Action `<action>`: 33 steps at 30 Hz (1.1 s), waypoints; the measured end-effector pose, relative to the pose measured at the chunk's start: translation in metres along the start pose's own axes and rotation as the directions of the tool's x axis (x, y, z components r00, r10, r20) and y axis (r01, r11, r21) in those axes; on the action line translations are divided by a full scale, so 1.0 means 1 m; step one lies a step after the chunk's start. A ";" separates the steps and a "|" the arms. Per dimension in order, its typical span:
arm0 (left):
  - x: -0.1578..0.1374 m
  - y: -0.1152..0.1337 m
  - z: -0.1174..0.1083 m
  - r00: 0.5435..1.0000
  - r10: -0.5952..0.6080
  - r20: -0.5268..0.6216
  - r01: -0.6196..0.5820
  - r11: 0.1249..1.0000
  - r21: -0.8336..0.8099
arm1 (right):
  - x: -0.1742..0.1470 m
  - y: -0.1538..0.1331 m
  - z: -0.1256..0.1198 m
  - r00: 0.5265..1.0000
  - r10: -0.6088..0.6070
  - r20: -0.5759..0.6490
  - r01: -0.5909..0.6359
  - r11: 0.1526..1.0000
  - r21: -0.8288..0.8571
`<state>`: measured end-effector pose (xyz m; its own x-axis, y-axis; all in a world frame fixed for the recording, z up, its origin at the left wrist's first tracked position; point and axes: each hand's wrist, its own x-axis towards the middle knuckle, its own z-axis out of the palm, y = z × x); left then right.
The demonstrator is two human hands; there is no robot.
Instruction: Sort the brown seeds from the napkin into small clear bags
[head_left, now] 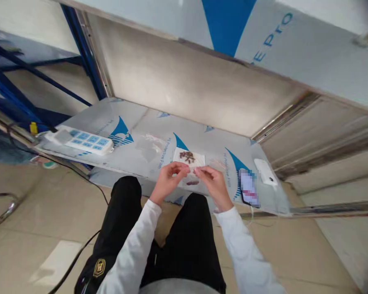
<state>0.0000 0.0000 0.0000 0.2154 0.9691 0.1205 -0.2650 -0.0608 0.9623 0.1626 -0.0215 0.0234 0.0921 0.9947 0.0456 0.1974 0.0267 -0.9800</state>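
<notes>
My left hand point(168, 180) and my right hand point(215, 184) face each other just above the front edge of the bench. Thumb and forefinger are pinched together on each, with the fingertips close to one another. Whatever sits between them is too small to make out. Right behind the fingertips, a pile of small dark brown pieces point(187, 156) lies on a white sheet point(200, 159). Nearer to me, a reddish-brown patch point(192, 183) shows between my wrists; its kind is unclear.
Film with blue print covers the metal bench point(135, 159). A white power strip point(88, 142) lies at left. At right are a lit phone point(249, 188) with a cable and a white device point(264, 171). An upper shelf point(184, 24) overhangs the bench.
</notes>
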 end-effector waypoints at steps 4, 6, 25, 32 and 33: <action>-0.002 0.000 0.000 1.000 0.003 -0.006 -0.003 1.000 -0.011 | -0.006 -0.003 0.003 0.999 -0.003 -0.033 0.003 1.000 0.009; -0.003 0.001 0.000 1.000 0.006 -0.009 -0.006 1.000 0.002 | -0.006 -0.003 0.003 0.999 0.001 -0.039 0.000 1.000 0.026; 0.002 0.000 0.007 0.976 0.008 -0.218 0.015 0.994 0.104 | -0.013 -0.013 -0.013 0.818 -0.567 0.098 0.506 0.627 -0.593; 0.000 0.000 0.006 0.983 -0.156 -0.097 0.151 0.987 -0.051 | -0.016 0.001 -0.013 0.825 -0.542 0.160 0.512 0.598 -0.617; 0.000 0.000 0.005 0.984 -0.164 -0.069 0.160 0.985 -0.065 | -0.016 0.002 -0.013 0.829 -0.537 0.157 0.506 0.600 -0.620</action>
<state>0.0050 -0.0017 0.0011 0.1901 0.9801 -0.0565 -0.2874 0.1106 0.9514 0.1742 -0.0390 0.0230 -0.1824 0.8258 0.5336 0.7703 0.4573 -0.4444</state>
